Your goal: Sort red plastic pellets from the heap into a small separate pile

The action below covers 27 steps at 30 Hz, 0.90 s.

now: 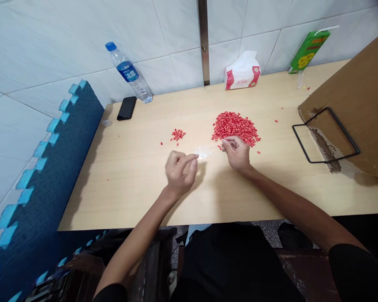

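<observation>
A large heap of small red plastic pieces [236,126] lies on the table, with a smaller cluster of the same pieces [178,134] to its left. My right hand [238,155] is at the near edge of the heap, thumb and fingertips pinched together; whatever they hold is too small to make out. Left of it, my left hand [180,170] is raised over the table with its fingers curled and thumb and index finger close together. What is between those tips cannot be made out. Small clear, shiny bits [202,154] lie just beyond the left fingertips.
A water bottle [129,73], a black phone [126,108], a tissue pack [242,71] and a green drink carton [308,52] stand or lie along the back. A cardboard box [355,105] with a black wire frame [326,160] borders the right; blue foam mat [66,138] borders the left.
</observation>
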Motion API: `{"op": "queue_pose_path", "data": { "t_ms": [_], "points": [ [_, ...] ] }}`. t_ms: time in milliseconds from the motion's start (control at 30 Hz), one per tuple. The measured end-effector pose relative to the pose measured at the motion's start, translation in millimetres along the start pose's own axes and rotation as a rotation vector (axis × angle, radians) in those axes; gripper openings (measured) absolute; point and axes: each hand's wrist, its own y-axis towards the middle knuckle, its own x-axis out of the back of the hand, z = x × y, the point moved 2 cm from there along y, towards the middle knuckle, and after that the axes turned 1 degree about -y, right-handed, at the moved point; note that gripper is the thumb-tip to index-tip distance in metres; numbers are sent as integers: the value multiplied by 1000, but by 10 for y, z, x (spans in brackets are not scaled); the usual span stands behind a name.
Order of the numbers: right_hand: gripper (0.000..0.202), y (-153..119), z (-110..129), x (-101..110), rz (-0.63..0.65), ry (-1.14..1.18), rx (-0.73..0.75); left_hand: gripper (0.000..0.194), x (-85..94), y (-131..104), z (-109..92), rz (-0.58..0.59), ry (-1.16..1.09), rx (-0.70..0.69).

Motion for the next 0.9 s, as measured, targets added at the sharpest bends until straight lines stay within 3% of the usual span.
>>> {"op": "queue_pose_path", "data": {
  "t_ms": [67, 200, 367, 700, 900],
  "points": [
    [26, -9, 0, 4, -39, -11, 14, 24, -139, -21, -23, 76, 50, -49],
    [25, -7, 7, 33, -78, -38, 28, 40, -389, 3, -113, 380, 243, -92],
    [24, -1, 28, 21, -60, -65, 36, 44, -534, 176, -215, 527, 333, -79],
    [22, 1, 20, 25, -62, -120, 31, 32, -609, 260, -230, 488, 255, -55],
    [20, 2, 29, 10, -35, -128, 38, 27, -594, 169, -176, 347, 209, -75]
  ]
}}
